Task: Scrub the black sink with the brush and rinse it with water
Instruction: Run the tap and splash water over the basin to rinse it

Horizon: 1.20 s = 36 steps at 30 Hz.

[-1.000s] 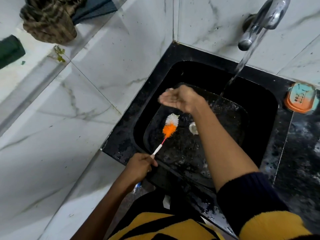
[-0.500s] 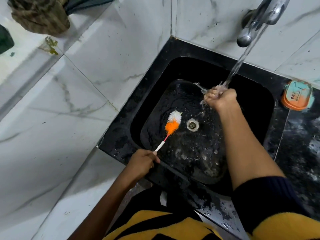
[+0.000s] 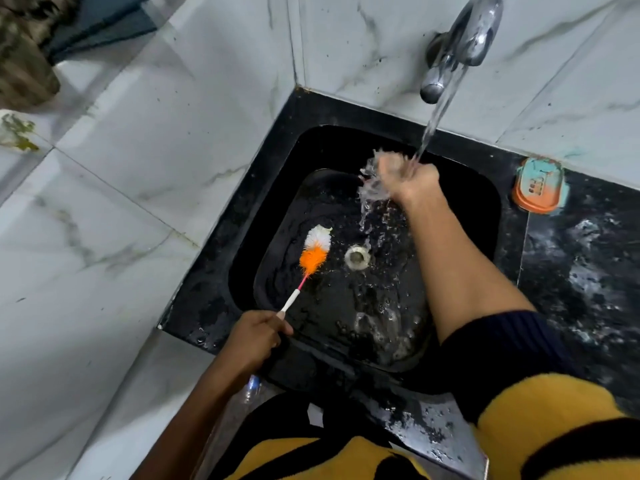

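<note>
At the left, front rim of the black sink (image 3: 221, 258): left hand (image 3: 254, 336) pinches the thin handle end of the brush (image 3: 313, 252). Orange-and-white bristle head sits on the wet basin floor, just left of the drain (image 3: 357, 257). Brush looks light, bristles soft, shaft probably whippy, so choke up nearer the head for scrub force. Right hand (image 3: 407, 181) under the tap (image 3: 457, 46) stream, cupped, holding nothing solid. Wet surfaces, likely slippery.
</note>
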Each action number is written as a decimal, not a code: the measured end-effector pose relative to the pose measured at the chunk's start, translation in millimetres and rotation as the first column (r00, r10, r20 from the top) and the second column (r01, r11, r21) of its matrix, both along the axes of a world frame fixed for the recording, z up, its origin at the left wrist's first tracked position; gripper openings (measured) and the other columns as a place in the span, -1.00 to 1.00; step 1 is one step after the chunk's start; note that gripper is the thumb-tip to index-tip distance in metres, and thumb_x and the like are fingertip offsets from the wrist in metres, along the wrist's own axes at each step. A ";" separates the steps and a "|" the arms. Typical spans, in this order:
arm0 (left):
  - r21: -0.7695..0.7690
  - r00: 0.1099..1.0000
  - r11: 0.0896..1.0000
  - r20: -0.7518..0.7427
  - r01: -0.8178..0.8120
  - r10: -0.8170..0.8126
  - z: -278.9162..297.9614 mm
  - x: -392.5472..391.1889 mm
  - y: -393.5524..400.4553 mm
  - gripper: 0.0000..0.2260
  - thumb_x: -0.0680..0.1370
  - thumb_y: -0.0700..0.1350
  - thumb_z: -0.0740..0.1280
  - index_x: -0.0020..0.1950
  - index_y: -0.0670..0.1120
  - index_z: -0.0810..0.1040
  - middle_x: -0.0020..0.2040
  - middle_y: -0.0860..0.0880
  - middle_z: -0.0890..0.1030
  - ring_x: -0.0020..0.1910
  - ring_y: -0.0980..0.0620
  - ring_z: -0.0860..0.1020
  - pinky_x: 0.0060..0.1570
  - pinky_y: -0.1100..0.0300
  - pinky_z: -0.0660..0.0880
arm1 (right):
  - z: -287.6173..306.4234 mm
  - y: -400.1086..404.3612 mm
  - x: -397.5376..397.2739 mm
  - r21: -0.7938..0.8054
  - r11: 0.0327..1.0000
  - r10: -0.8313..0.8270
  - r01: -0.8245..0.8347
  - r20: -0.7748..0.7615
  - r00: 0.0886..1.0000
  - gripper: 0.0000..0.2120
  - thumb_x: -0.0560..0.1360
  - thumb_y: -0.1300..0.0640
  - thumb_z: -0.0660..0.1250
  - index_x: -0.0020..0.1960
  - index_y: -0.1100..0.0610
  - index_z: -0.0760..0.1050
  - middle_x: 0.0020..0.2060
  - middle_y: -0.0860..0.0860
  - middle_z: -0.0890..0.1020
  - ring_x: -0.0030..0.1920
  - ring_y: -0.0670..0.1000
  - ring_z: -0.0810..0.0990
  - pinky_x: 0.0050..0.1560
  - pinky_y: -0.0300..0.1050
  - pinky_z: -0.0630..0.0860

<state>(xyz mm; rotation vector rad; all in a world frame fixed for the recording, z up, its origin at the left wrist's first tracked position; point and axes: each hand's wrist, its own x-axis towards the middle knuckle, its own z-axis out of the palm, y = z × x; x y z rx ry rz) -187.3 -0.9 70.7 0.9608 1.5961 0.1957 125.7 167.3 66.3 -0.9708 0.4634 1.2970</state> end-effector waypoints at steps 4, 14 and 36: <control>-0.009 1.000 1.000 0.008 0.007 -0.007 -2.0 4.0 4.7 -0.64 0.67 -0.07 0.22 -0.24 -0.18 0.61 -0.56 0.07 0.31 -0.61 0.15 0.20 -0.49 0.24 0.10 | 1.0 16.4 23.7 -0.029 0.997 -0.073 0.076 0.106 0.992 -0.73 0.62 0.18 -0.01 -0.16 0.19 0.38 -0.25 0.13 0.50 -0.28 0.11 0.56 -0.20 -0.05 0.64; 0.000 0.996 0.996 -0.019 0.086 -0.086 3.5 5.7 12.3 -0.64 0.67 -0.03 0.20 -0.17 -0.18 0.63 -0.53 0.06 0.33 -0.62 0.16 0.22 -0.57 0.30 0.14 | -27.5 -24.6 -18.3 -0.189 0.977 0.095 -0.097 -0.020 0.995 -0.63 0.60 0.20 -0.12 -0.30 0.15 0.31 -0.55 0.01 0.37 -0.50 -0.07 0.27 -0.44 -0.26 0.22; -0.009 0.993 0.993 0.015 0.115 -0.115 5.8 19.4 15.2 -0.64 0.68 -0.07 0.19 -0.13 -0.28 0.62 -0.51 0.02 0.32 -0.64 0.18 0.20 -0.63 0.37 0.12 | -16.9 -32.4 6.0 -0.187 0.956 0.244 -0.226 0.081 0.966 -0.69 0.62 0.21 0.03 -0.20 0.22 0.44 -0.32 0.10 0.54 -0.33 0.02 0.53 -0.33 -0.16 0.53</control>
